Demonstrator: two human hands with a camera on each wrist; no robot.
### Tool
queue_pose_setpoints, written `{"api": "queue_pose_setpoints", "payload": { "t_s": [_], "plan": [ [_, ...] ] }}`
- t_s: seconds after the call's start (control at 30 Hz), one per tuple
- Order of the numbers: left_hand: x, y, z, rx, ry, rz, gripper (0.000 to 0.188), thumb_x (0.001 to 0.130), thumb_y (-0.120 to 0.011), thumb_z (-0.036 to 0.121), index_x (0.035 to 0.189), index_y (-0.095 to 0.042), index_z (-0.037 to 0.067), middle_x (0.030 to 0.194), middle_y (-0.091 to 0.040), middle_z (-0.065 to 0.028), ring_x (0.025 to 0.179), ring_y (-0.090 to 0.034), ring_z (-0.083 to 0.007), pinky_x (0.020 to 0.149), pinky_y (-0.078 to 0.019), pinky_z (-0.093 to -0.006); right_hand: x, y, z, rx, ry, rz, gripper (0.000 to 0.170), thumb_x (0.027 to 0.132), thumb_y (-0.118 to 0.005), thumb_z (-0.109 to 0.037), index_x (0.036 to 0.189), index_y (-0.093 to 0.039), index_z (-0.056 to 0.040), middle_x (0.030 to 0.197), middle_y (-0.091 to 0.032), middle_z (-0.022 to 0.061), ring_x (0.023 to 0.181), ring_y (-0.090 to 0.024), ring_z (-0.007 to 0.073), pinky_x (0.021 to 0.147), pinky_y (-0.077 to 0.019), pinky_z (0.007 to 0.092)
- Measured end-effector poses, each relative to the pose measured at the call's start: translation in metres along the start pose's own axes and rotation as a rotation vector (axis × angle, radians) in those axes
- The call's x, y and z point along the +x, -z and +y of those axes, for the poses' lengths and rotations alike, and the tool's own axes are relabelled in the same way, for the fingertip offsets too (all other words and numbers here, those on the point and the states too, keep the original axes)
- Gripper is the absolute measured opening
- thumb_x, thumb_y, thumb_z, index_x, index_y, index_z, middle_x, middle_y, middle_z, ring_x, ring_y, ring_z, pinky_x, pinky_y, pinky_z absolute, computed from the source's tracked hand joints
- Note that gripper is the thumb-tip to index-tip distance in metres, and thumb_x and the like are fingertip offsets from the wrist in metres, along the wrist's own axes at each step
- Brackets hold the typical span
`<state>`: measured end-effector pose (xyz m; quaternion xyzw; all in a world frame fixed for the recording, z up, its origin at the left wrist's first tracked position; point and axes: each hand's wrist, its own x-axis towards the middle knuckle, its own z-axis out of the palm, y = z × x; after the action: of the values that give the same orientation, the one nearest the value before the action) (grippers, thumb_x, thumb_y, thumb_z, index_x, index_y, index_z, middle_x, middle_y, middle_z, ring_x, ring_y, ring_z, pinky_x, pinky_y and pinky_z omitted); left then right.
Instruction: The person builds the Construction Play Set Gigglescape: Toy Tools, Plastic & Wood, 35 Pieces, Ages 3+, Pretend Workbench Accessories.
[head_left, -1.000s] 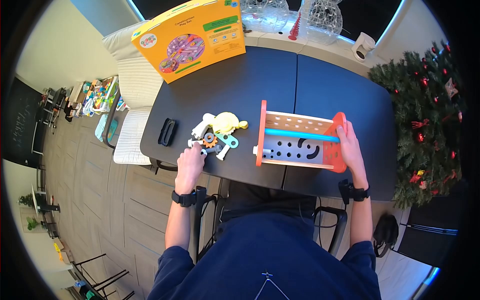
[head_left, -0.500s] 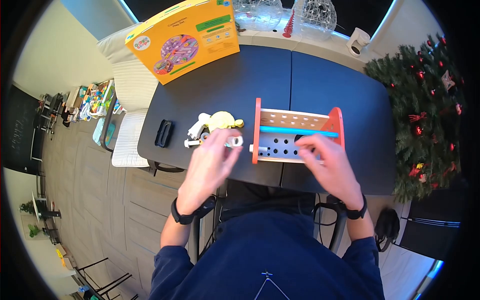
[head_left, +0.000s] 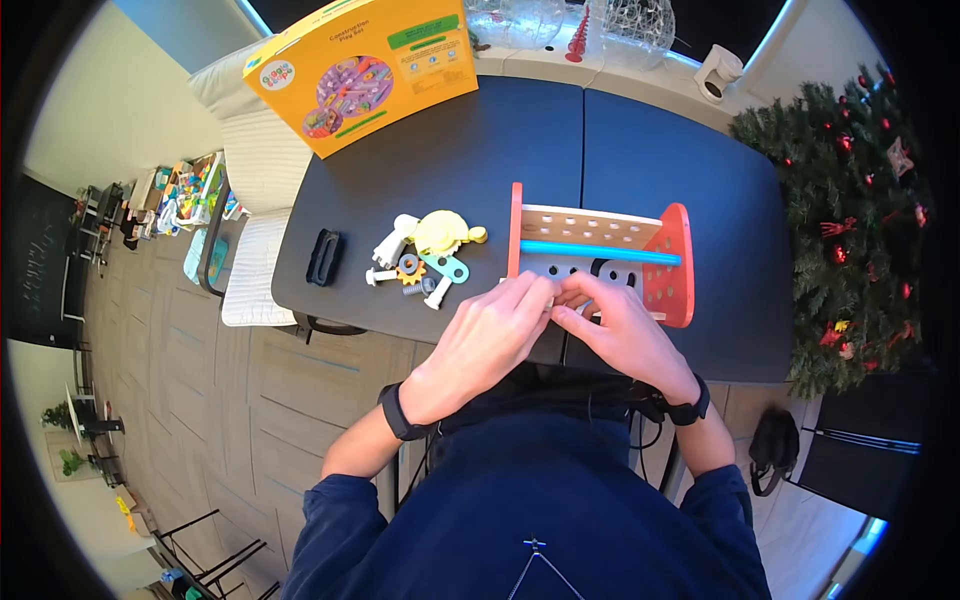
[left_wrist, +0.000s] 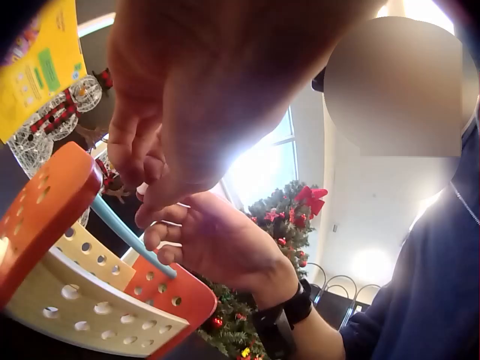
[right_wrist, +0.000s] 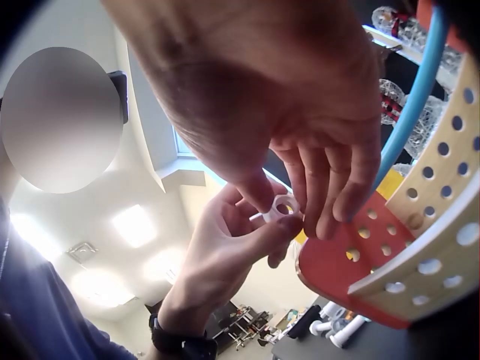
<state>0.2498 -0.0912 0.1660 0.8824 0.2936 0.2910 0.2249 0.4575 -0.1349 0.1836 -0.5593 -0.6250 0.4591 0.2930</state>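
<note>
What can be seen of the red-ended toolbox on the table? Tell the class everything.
The toolbox stands upright on the dark table, across the seam in its top. Two red-orange end panels, pierced with holes, are joined by pale side panels that look like wood and carry rows of round holes. A light-blue rod runs between the ends. In the head view, the left hand and right hand hide part of its near side; whether either touches it is unclear.
</note>
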Motion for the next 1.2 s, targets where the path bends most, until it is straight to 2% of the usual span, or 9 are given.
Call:
{"api": "queue_pose_setpoints", "payload": {
  "t_s": [0.17,0.3,0.4,0.43,0.57,0.8,0.93,1.03,1.2],
  "plan": [
    [-0.004,-0.009,-0.005,-0.036,-0.05,0.043,0.028,0.094,-0.074,0.007,0.118,-0.059,0.004,0.099,-0.066,-0.0129,0.084,-0.07,-0.0346,0.069,-0.0576,-0.0462,0.006,0.006,0.006,-0.094,-0.016,-0.041,0.025,0.104,-0.07,-0.019,0.118,-0.067,0.0012,0.107,-0.076,0.0122,0.102,-0.075,0.024,0.085,-0.0575,0.0364],
    [-0.007,0.015,-0.005,-0.213,0.297,0.1,0.036,0.099,-0.075,0.011,0.131,-0.06,0.003,0.092,-0.068,-0.0111,0.072,-0.067,-0.0223,0.065,-0.0542,-0.039,0.016,0.007,0.027,-0.262,0.017,0.032,0.024,0.103,-0.071,-0.02,0.116,-0.068,0.0006,0.103,-0.077,0.0142,0.098,-0.076,0.0285,0.083,-0.0579,0.04],
    [-0.011,0.014,-0.029,-0.196,0.524,0.229,0.025,0.104,-0.067,0.008,0.128,-0.061,0.001,0.089,-0.073,-0.0131,0.064,-0.064,-0.0214,0.064,-0.0533,-0.037,0.027,0.006,0.04,-0.392,-0.013,0.021,0.024,0.101,-0.071,-0.021,0.113,-0.069,0.0001,0.1,-0.078,0.0151,0.098,-0.076,0.0318,0.083,-0.0576,0.0428],
    [-0.013,0.009,-0.037,-0.199,0.581,0.202,0.019,0.108,-0.061,0.012,0.122,-0.062,0.001,0.092,-0.075,-0.0181,0.069,-0.07,-0.0308,0.067,-0.0543,-0.0438,0.031,0.004,0.043,-0.424,-0.035,-0.002,0.024,0.101,-0.072,-0.021,0.112,-0.07,-0.0001,0.1,-0.079,0.0153,0.098,-0.076,0.0327,0.083,-0.0574,0.0436],
    [-0.032,-0.026,-0.075,-0.163,0.705,-0.11,0.024,0.111,-0.053,0.023,0.113,-0.06,0.001,0.092,-0.073,-0.0272,0.092,-0.07,-0.0493,0.08,-0.0532,-0.054,0.05,-0.007,0.064,-0.464,-0.06,-0.03,0.028,0.1,-0.072,-0.026,0.11,-0.073,-0.0006,0.099,-0.08,0.0142,0.102,-0.075,0.0336,0.086,-0.0564,0.0448],
    [-0.038,-0.05,-0.069,-0.306,0.803,-0.083,0.023,0.111,-0.055,0.023,0.116,-0.055,0.001,0.101,-0.073,-0.0259,0.096,-0.07,-0.0453,0.086,-0.0529,-0.0524,0.068,-0.016,0.078,-0.542,-0.127,-0.11,0.033,0.099,-0.07,-0.033,0.113,-0.076,-0.0029,0.106,-0.08,0.0139,0.112,-0.072,0.0341,0.098,-0.0542,0.0455],
    [-0.046,-0.064,-0.086,-0.494,0.772,-0.001,0.022,0.113,-0.052,0.023,0.116,-0.054,0.001,0.096,-0.074,-0.0162,0.083,-0.074,-0.0272,0.078,-0.0578,-0.0431,0.077,-0.017,0.086,-0.502,-0.16,-0.172,0.034,0.098,-0.07,-0.032,0.114,-0.076,-0.0031,0.108,-0.08,0.0147,0.114,-0.072,0.0333,0.1,-0.0537,0.0445],
    [-0.041,-0.062,-0.096,-0.555,0.849,-0.075,0.023,0.114,-0.052,0.025,0.117,-0.056,0.002,0.096,-0.074,-0.011,0.078,-0.073,-0.0165,0.07,-0.0581,-0.0347,0.079,-0.019,0.091,-0.463,-0.148,-0.166,0.035,0.097,-0.07,-0.033,0.114,-0.076,-0.0031,0.106,-0.08,0.014,0.114,-0.072,0.0329,0.099,-0.0541,0.0438],
    [-0.047,-0.08,-0.125,-0.72,0.879,-0.09,0.027,0.115,-0.052,0.028,0.118,-0.058,0.002,0.093,-0.071,-0.0063,0.071,-0.068,-0.0113,0.063,-0.0559,-0.0278,0.081,-0.019,0.091,-0.434,-0.18,-0.194,0.038,0.097,-0.071,-0.034,0.116,-0.075,-0.0015,0.103,-0.081,0.0146,0.112,-0.073,0.0328,0.098,-0.0545,0.0428]
  ]
}}
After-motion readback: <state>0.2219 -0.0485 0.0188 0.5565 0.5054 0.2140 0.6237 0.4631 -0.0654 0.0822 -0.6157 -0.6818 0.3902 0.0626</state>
